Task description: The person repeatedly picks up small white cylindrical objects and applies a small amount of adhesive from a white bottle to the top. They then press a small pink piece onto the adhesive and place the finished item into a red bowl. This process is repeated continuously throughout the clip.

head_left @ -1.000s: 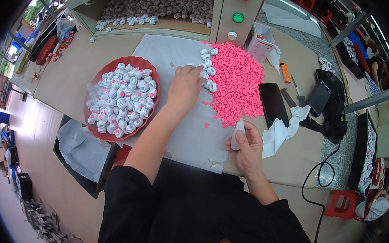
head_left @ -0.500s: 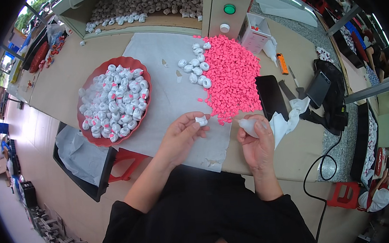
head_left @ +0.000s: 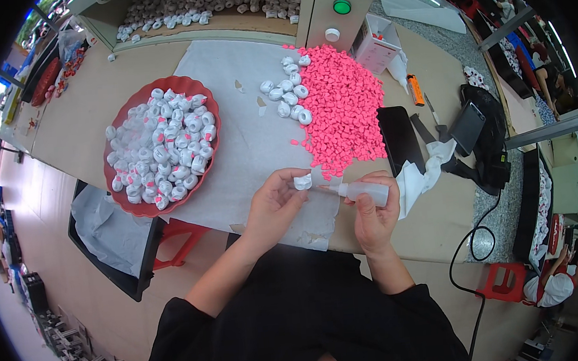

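Between thumb and fingers, my left hand pinches a small white ring-shaped piece. My right hand is closed round a translucent squeeze bottle, tilted sideways with its thin nozzle pointing left, close to the white piece. Whether the nozzle touches it I cannot tell. Beyond my hands spreads a heap of small pink pieces, with a loose group of white ring-shaped pieces along its left side. A red scalloped bowl on the left holds many more, some with pink spots.
White paper covers the table's middle. Right of the pink heap lie a black phone, crumpled tissue, an orange lighter-like item and a black bag. A cabinet stands behind; a black crate sits at lower left.
My right hand has turned the squeeze bottle so its nozzle points left, and brought it nearer the white piece. My left hand still pinches that piece, now turned differently.
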`<state>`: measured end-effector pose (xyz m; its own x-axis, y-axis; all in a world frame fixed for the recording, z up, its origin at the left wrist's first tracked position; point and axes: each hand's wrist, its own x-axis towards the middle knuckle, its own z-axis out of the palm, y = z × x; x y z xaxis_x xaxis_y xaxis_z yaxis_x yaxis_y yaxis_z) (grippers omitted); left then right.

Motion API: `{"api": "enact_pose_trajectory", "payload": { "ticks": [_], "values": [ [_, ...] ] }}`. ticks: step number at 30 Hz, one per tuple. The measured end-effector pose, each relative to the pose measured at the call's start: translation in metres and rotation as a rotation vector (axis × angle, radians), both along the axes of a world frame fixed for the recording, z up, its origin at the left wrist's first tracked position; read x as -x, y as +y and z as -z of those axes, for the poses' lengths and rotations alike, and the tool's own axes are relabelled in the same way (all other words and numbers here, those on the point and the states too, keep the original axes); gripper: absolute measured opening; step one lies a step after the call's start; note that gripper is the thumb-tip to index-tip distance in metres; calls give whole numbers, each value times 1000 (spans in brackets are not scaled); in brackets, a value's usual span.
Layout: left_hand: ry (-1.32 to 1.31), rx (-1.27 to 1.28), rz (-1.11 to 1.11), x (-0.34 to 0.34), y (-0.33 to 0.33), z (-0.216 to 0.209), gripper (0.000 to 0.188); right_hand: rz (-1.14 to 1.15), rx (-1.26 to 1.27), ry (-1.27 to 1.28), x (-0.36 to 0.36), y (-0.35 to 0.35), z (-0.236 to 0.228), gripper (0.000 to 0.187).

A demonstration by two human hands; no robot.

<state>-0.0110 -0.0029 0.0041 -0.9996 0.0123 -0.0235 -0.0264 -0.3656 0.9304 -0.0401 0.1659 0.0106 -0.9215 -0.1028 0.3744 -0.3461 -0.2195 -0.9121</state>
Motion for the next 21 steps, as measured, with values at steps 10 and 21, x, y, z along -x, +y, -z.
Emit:
{"api": "enact_pose_trajectory", "payload": {
  "ticks": [10,21],
  "values": [
    [15,19,-17,0,3,-1,29,2,-87,49,-1,-2,1,22],
    [-1,6,-21,-1,1,6,29,24,-132,70,-1,-2,4,21]
  ]
}}
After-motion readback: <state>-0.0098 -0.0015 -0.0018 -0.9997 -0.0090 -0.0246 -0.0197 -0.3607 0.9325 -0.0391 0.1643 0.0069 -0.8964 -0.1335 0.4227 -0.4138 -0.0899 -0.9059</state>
